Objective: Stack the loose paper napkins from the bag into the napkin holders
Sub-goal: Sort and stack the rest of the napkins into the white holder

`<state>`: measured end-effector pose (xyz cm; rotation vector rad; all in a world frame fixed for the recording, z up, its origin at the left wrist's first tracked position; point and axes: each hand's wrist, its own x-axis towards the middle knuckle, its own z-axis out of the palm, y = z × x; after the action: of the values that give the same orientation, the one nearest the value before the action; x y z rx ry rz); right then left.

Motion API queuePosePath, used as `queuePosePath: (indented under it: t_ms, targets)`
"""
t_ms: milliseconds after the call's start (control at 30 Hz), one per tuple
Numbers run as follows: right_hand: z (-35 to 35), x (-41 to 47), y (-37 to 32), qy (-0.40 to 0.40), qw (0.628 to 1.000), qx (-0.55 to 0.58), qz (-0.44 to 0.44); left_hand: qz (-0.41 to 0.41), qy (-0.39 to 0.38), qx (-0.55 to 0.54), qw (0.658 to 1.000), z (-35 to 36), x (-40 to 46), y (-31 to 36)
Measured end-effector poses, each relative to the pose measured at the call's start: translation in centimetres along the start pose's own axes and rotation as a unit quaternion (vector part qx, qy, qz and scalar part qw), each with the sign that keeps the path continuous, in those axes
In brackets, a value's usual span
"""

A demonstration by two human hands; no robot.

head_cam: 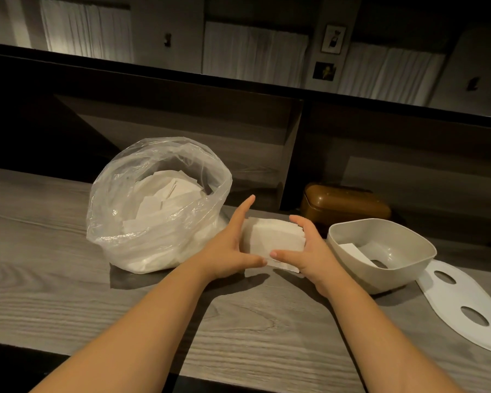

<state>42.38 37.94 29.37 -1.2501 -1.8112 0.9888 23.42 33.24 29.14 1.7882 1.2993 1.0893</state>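
Holding a stack of napkins (pixel 272 236) between both hands just above the worktop (pixel 54 265), we see the left hand (pixel 233 248) flat against its side, fingers straight, the right hand (pixel 309 251) curled around it. It sits between the plastic bag (pixel 153 205) and the grey holder (pixel 380 251).

Dim room, white curtains (pixel 255 49), grey-wood counter (pixel 54 251)

Bag (pixel 156 205) left; napkin stack (pixel 272 236) middle; holder (pixel 380 251) right.

White napkin stack (pixel 272 236) upright on counter, between clear napkin-filled bag (pixel 153 205) and grey holder (pixel 380 251).
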Motion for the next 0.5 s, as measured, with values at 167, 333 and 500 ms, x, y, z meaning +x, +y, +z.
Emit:
queuePosePath:
  t_ms: [167,333,500]
  targets:
    - [-0.04,-0.17,-0.30,0.013,0.999,-0.003,-0.032,0.001,0.049,0.011,0.999,-0.10,-0.02,-0.10]
    - [-0.20,-0.25,-0.24,0.048,0.998,0.021,-0.046,0.001,0.097,0.012,0.995,-0.25,0.09,-0.24]
    - [-0.18,-0.14,-0.32,0.035,0.999,0.018,-0.033,-0.002,0.057,-0.009,0.998,-0.32,0.08,-0.32]
